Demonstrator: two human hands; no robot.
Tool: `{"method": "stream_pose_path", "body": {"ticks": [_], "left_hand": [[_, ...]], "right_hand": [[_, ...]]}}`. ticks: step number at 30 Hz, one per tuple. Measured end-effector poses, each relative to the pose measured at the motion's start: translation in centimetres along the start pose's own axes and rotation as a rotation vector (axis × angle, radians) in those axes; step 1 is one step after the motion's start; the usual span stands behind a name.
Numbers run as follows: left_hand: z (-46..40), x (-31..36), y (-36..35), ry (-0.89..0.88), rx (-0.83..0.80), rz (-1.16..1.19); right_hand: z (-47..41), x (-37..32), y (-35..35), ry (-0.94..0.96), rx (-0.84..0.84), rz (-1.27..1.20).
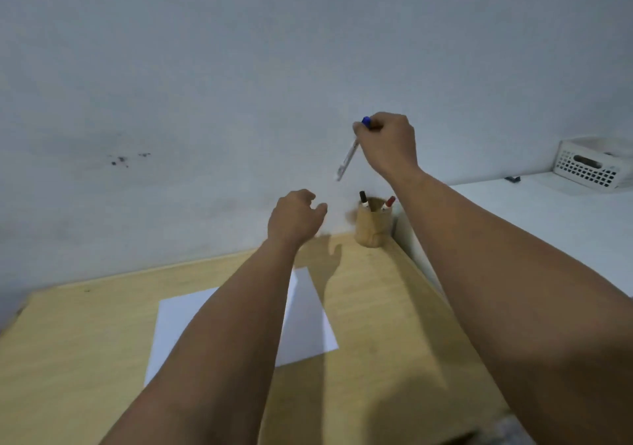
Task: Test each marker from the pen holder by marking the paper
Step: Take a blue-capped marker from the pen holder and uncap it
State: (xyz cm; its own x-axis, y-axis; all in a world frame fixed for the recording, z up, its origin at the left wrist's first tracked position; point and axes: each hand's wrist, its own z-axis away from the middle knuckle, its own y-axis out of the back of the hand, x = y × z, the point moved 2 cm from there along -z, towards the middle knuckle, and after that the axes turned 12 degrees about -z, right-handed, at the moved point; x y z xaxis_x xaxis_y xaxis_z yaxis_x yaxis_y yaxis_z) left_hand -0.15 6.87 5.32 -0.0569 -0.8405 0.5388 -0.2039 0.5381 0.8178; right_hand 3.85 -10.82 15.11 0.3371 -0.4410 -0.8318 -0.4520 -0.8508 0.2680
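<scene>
A tan pen holder (372, 227) stands at the far right corner of the wooden desk (376, 307). A black-capped marker (363, 197) and a red-capped marker (389, 202) stick out of it. My right hand (388, 144) is raised above the holder and grips a white marker with a blue cap (349, 151) by its cap end, its body hanging down to the left. My left hand (294, 216) hovers left of the holder with fingers loosely curled and holds nothing. A white sheet of paper (308, 314) lies on the desk, partly hidden under my left forearm.
A pale wall (205, 84) with a few dark specks rises right behind the desk. To the right is a higher white surface (548, 218) with a white perforated basket (592, 167) at its back and a small dark object (512, 179) beside it.
</scene>
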Motion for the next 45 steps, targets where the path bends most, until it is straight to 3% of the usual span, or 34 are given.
{"method": "stream_pose_path", "body": {"ticks": [3, 7, 11, 14, 17, 24, 29, 33, 38, 41, 45], "left_hand": [[3.0, -2.5, 5.4, 0.058, 0.108, -0.01], [7.2, -7.1, 10.8, 0.126, 0.192, -0.017], [11.0, -11.9, 14.2, 0.198, 0.161, -0.005], [13.4, -14.7, 15.7, 0.241, 0.073, 0.043], [15.4, -16.7, 16.7, 0.302, -0.057, 0.181], [16.1, -19.0, 17.9, 0.232, -0.144, 0.239], [14.8, -19.7, 17.0, 0.243, -0.161, 0.134], [13.7, -22.9, 17.3, 0.33, -0.017, 0.101], [12.9, -28.1, 15.6, 0.246, -0.047, -0.485], [12.1, -28.7, 12.5, 0.204, -0.145, -0.627], [11.5, -29.5, 10.2, 0.169, -0.131, -0.724]], "right_hand": [[4.2, -0.8, -1.9, -0.103, -0.071, -0.244], [12.9, -2.6, -5.9, -0.361, -0.333, -0.504], [20.2, -3.8, -9.9, -0.554, -0.615, -0.494], [23.2, -5.5, -12.0, -0.475, -0.81, -0.448], [24.6, -7.1, -13.4, -0.415, -0.89, -0.505], [25.6, -8.1, -15.8, -0.415, -0.962, -0.546], [25.9, -7.4, -16.9, -0.197, -0.935, -0.29], [25.5, -4.5, -17.5, -0.027, -0.822, -0.143], [24.6, -0.5, -18.1, -0.243, -0.666, -0.31], [24.0, 0.1, -19.7, -0.442, -0.614, -0.507], [23.1, 0.5, -21.4, -0.668, -0.606, -0.797]]}}
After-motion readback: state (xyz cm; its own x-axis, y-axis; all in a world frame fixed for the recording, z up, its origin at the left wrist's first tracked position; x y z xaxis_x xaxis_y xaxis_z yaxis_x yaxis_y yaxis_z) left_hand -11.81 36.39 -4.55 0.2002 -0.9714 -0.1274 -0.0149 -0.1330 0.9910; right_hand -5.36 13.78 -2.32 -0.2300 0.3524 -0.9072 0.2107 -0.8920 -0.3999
